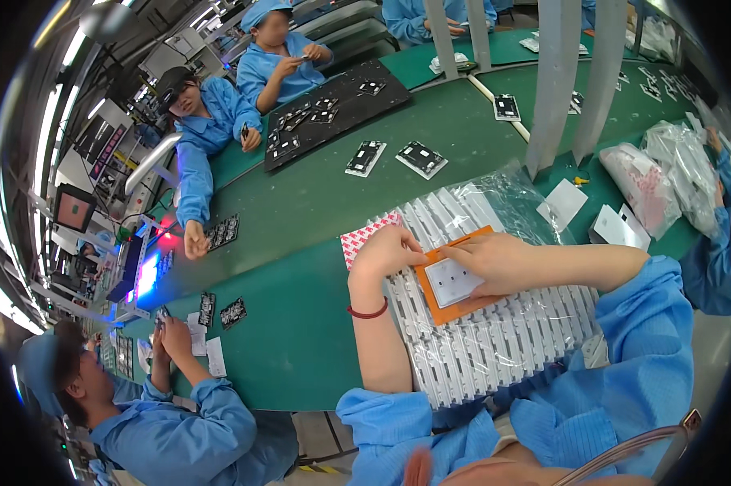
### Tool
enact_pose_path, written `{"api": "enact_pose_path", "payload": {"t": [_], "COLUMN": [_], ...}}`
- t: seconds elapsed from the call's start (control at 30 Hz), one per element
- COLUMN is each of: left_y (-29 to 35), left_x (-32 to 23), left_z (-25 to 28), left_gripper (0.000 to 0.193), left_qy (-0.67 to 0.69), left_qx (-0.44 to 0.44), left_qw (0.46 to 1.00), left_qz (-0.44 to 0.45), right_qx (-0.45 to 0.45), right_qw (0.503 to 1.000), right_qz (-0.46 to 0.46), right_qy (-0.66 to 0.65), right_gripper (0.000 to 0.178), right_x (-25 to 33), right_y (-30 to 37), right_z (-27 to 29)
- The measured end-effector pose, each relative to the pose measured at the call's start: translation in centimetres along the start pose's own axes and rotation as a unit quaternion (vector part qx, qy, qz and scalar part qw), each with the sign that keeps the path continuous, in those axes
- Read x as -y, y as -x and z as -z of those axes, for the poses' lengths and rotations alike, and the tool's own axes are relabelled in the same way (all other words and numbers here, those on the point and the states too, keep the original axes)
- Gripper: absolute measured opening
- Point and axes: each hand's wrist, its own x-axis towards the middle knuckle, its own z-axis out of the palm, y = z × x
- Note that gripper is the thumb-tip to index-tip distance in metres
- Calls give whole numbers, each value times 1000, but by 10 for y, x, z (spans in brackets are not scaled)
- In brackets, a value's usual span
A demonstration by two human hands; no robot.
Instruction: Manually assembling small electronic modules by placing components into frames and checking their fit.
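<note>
An orange flat plate (pixel 450 315) with a white rectangular piece (pixel 453 280) on it lies at a tilt over a white slotted tray (pixel 495 344). Small dark marks dot the white piece. My left hand (pixel 386 249), a dark red band on its wrist, is closed with its fingertips at the plate's left upper edge. From the right, my right hand (pixel 499 263) reaches over the plate, its fingers and thumb closed about the white piece. Whether a small part sits between my fingertips is hidden. Clear plastic film (pixel 507 194) partly covers the tray.
A red-and-white patterned sheet (pixel 364 236) lies by my left wrist. White cards (pixel 562 202) and plastic bags (pixel 643 180) are at the right. Metal posts (pixel 553 89) rise beyond the tray. Black-and-white parts (pixel 421 159) lie on the green belt (pixel 301 198); co-workers (pixel 211 121) work along it.
</note>
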Motion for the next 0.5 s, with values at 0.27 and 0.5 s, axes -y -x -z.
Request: {"api": "enact_pose_path", "payload": {"t": [0.27, 0.5], "left_y": [-8, -22], "left_x": [2, 0], "left_z": [7, 2], "left_gripper": [19, 20], "left_qy": [2, 31], "left_qx": [5, 23], "left_qw": [1000, 999], "left_qz": [-25, -11], "right_qx": [2, -250], "right_qw": [999, 947], "right_qz": [27, 99], "right_qy": [23, 177], "right_gripper": [62, 32], "right_x": [-9, -2], "right_y": [-12, 12], "right_z": [1, -25]}}
